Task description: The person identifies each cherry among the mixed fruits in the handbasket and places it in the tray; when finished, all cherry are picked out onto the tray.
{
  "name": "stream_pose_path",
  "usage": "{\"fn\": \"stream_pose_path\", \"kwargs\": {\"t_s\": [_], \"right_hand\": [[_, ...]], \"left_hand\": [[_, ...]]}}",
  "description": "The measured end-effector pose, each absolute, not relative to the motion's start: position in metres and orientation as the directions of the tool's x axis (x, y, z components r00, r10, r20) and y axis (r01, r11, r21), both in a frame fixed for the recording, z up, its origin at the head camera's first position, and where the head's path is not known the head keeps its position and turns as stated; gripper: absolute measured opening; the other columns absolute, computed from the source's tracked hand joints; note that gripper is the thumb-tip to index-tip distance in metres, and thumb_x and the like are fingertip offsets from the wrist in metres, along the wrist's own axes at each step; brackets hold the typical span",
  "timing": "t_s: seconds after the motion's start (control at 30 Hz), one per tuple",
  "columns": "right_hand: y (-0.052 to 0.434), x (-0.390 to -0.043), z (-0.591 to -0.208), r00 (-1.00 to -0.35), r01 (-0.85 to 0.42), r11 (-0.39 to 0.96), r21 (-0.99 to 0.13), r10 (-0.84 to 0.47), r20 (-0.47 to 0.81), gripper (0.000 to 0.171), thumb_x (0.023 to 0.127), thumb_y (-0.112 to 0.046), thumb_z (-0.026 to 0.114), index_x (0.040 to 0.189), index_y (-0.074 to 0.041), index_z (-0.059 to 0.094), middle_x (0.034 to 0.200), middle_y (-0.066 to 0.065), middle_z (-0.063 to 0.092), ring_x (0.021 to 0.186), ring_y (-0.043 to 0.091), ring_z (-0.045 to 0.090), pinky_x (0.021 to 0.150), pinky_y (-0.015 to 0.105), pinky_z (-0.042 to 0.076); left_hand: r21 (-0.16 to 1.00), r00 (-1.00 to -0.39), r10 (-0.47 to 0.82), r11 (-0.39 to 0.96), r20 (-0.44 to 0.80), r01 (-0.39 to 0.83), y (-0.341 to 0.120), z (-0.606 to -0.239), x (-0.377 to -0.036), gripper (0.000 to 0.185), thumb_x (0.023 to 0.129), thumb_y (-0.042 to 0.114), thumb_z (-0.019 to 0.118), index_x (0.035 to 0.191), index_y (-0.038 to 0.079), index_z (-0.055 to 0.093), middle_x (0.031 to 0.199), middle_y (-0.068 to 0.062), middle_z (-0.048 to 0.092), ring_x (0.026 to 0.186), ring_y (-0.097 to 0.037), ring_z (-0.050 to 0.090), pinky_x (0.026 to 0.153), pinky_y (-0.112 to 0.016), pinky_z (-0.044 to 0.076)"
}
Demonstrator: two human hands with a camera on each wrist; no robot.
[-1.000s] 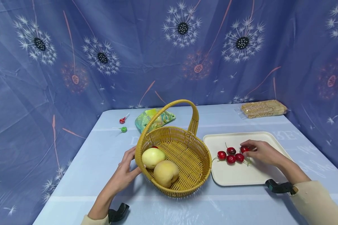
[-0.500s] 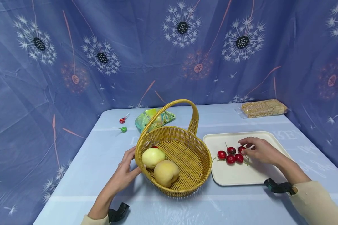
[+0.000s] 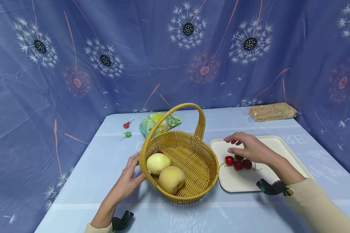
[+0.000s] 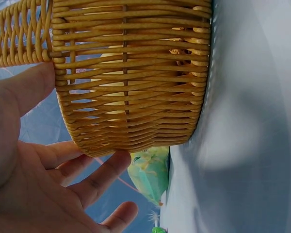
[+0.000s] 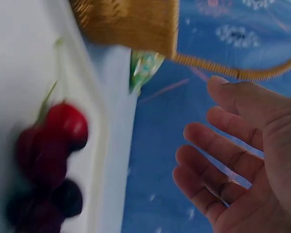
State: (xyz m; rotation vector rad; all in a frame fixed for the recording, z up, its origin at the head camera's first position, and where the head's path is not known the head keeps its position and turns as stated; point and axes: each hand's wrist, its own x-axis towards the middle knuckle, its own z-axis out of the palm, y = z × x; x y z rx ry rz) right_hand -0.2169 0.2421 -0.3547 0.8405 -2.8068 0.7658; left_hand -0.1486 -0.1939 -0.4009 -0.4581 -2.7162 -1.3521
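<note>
A yellow wicker basket (image 3: 192,155) with an arched handle stands at mid-table, holding a pale green fruit (image 3: 158,163), a peach (image 3: 172,179) and something red (image 3: 160,152), mostly hidden. My left hand (image 3: 130,178) rests on the basket's left side. Its thumb touches the rim by the handle base, and its fingers lie spread along the outer wall. My right hand (image 3: 252,147) is above the white tray (image 3: 268,181), fingers bent loosely with nothing between them. Several cherries (image 3: 238,165) lie on that tray, partly hidden beneath this hand; in the right wrist view the red cherries (image 5: 68,124) appear blurred.
Behind the basket lies a green-and-yellow plastic packet (image 3: 151,124). A red lollipop (image 3: 126,124) and a green lollipop (image 3: 128,134) are at the back left. At the back right is a clear-wrapped block of snack (image 3: 272,112). A patterned blue cloth (image 3: 151,64) hangs behind the table.
My right hand first had its fingers at a cherry on the tray, then let go of it and moved up and left over the cherries. My left hand stays at the basket.
</note>
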Motion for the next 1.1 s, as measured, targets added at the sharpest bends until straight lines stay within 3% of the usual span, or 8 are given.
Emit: {"fn": "stream_pose_path", "kwargs": {"t_s": [0.13,0.4,0.63,0.8,1.1], "right_hand": [[0.220,-0.215,-0.342,-0.818,-0.572,0.686,-0.449,-0.517,0.252,0.033,0.086,-0.028,0.069,0.117,-0.018,0.064,0.112,0.000,0.065,0.095,0.014,0.061,0.079,0.033,0.051],[0.177,-0.215,-0.323,-0.786,-0.607,0.646,-0.464,-0.576,0.225,0.037,0.085,-0.028,0.070,0.120,-0.018,0.063,0.113,-0.003,0.064,0.101,0.014,0.059,0.085,0.037,0.050],[0.144,-0.223,-0.314,-0.719,-0.680,0.595,-0.429,-0.656,0.229,0.039,0.088,-0.032,0.066,0.123,-0.018,0.062,0.113,-0.001,0.063,0.102,0.017,0.059,0.084,0.038,0.049],[0.124,-0.233,-0.313,-0.682,-0.719,0.576,-0.389,-0.693,0.235,0.038,0.090,-0.032,0.064,0.124,-0.015,0.062,0.112,-0.001,0.064,0.101,0.015,0.059,0.082,0.034,0.049],[0.089,-0.245,-0.319,-0.664,-0.730,0.563,-0.387,-0.719,0.205,0.039,0.090,-0.032,0.063,0.126,-0.018,0.060,0.120,-0.001,0.061,0.114,0.018,0.054,0.091,0.037,0.047]], "left_hand": [[0.758,-0.948,0.238,0.572,0.211,0.313,-0.194,-0.401,-0.149,0.062,0.089,0.026,0.065,0.144,0.020,0.037,0.152,-0.003,0.026,0.133,-0.031,0.038,0.102,-0.068,0.027],[0.761,-0.949,0.235,0.570,0.209,0.308,-0.194,-0.400,-0.147,0.062,0.089,0.028,0.064,0.144,0.022,0.036,0.152,-0.002,0.026,0.134,-0.030,0.037,0.102,-0.068,0.027],[0.764,-0.947,0.238,0.563,0.218,0.317,-0.194,-0.401,-0.147,0.062,0.089,0.027,0.065,0.144,0.023,0.036,0.153,-0.003,0.026,0.134,-0.032,0.037,0.102,-0.068,0.028],[0.763,-0.947,0.237,0.565,0.216,0.315,-0.194,-0.400,-0.147,0.062,0.089,0.027,0.064,0.144,0.023,0.036,0.153,-0.003,0.026,0.134,-0.032,0.037,0.102,-0.069,0.027],[0.763,-0.948,0.231,0.564,0.219,0.314,-0.194,-0.402,-0.147,0.062,0.089,0.026,0.065,0.144,0.022,0.036,0.152,-0.003,0.026,0.134,-0.031,0.037,0.103,-0.069,0.024]]}}
